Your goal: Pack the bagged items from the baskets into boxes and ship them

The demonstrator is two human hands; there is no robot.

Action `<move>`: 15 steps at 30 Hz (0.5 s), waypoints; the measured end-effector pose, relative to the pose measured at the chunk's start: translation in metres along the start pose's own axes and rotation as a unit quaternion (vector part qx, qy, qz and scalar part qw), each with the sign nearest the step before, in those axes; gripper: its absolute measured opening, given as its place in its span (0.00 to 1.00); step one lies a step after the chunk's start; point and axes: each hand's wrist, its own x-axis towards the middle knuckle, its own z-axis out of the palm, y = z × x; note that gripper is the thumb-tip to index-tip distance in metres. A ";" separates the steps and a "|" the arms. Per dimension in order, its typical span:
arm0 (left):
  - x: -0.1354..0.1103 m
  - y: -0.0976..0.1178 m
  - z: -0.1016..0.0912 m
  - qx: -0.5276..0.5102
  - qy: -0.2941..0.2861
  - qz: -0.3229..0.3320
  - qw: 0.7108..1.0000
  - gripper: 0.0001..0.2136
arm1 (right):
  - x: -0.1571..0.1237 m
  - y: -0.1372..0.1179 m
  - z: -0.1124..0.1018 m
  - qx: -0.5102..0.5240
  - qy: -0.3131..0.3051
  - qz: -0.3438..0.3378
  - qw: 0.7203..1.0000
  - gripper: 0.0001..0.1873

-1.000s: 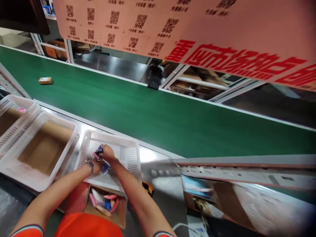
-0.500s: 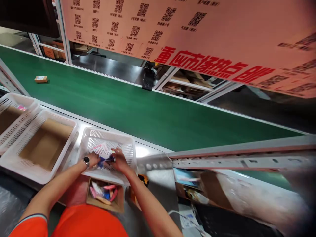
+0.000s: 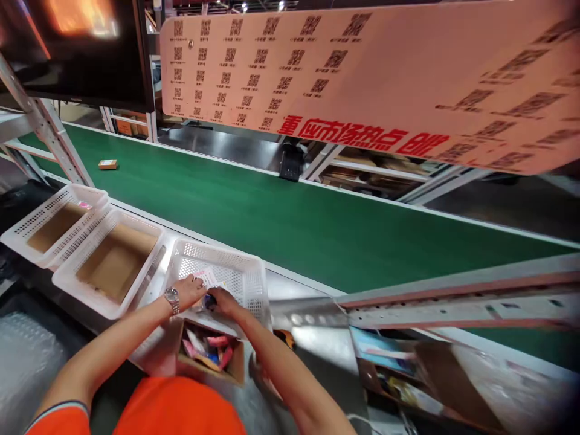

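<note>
Both hands are inside the nearest white perforated basket (image 3: 255, 284). My right hand (image 3: 225, 302) has its fingers closed on a small dark blue item (image 3: 209, 301), whose kind is too small to tell. My left hand (image 3: 189, 293), with a metal watch (image 3: 172, 296) on its wrist, is just left of that item. Its fingers are bent together, and whatever they hold is hidden. A white printed paper slip (image 3: 208, 277) lies in the basket beyond the fingers. Below the basket, close to my body, stands an open cardboard box (image 3: 234, 367) with several pink, white and blue packets (image 3: 220, 341).
Two more white baskets, a middle one (image 3: 156, 241) and a far left one (image 3: 97, 196), have cardboard on their bottoms. A green conveyor belt (image 3: 281, 223) runs behind, with a small box (image 3: 107, 164) on it. A pink QR-code board (image 3: 385, 72) hangs above; a metal rail (image 3: 453, 296) crosses at right.
The camera view has tilted up and turned left, so more of the screen and board shows. The blue item, spread between both hands before, is now mostly covered by my right hand.
</note>
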 end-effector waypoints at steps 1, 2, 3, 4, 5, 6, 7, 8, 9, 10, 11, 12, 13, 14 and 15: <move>-0.005 0.003 -0.003 -0.007 0.010 -0.006 1.000 0.15 | -0.006 0.001 -0.008 0.008 0.017 0.014 1.000 0.17; -0.010 0.005 -0.005 -0.013 0.021 -0.012 1.000 0.16 | -0.014 0.002 -0.016 0.014 0.035 0.028 0.999 0.16; -0.015 0.007 -0.006 -0.022 0.035 -0.015 0.999 0.16 | -0.024 0.003 -0.024 0.026 0.055 0.041 0.997 0.15; -0.021 0.009 -0.006 -0.034 0.053 -0.014 0.998 0.17 | -0.037 0.005 -0.031 0.050 0.079 0.049 0.994 0.15; -0.028 0.012 -0.006 -0.045 0.070 -0.011 0.996 0.17 | -0.052 0.007 -0.037 0.085 0.103 0.052 0.990 0.14; -0.035 0.016 -0.004 -0.059 0.089 -0.005 0.994 0.17 | -0.069 0.007 -0.041 0.129 0.128 0.048 0.982 0.14; -0.042 0.021 0.000 -0.079 0.110 0.005 0.991 0.16 | -0.088 0.007 -0.042 0.176 0.150 0.041 0.972 0.14; -0.050 0.027 0.005 -0.103 0.130 0.018 0.986 0.14 | -0.107 0.005 -0.040 0.217 0.168 0.030 0.961 0.15; -0.058 0.034 0.013 -0.131 0.148 0.030 0.980 0.13 | -0.125 0.001 -0.035 0.242 0.180 0.018 0.953 0.15; -0.065 0.041 0.022 -0.159 0.160 0.041 0.973 0.12 | -0.141 -0.005 -0.027 0.246 0.185 0.010 0.951 0.17; -0.072 0.049 0.031 -0.185 0.167 0.046 0.967 0.11 | -0.155 -0.011 -0.017 0.233 0.182 0.003 0.955 0.18; -0.077 0.057 0.042 -0.200 0.162 0.046 0.965 0.11 | -0.165 -0.019 -0.005 0.206 0.174 -0.003 0.963 0.20; -0.082 0.064 0.052 -0.200 0.142 0.039 0.969 0.11 | -0.172 -0.028 0.008 0.167 0.161 -0.010 0.973 0.22; -0.084 0.071 0.060 -0.189 0.107 0.023 0.976 0.11 | -0.175 -0.036 0.020 0.120 0.144 -0.016 0.982 0.23; -0.086 0.076 0.067 -0.172 0.062 0.000 0.983 0.11 | -0.176 -0.044 0.030 0.071 0.124 -0.019 0.990 0.23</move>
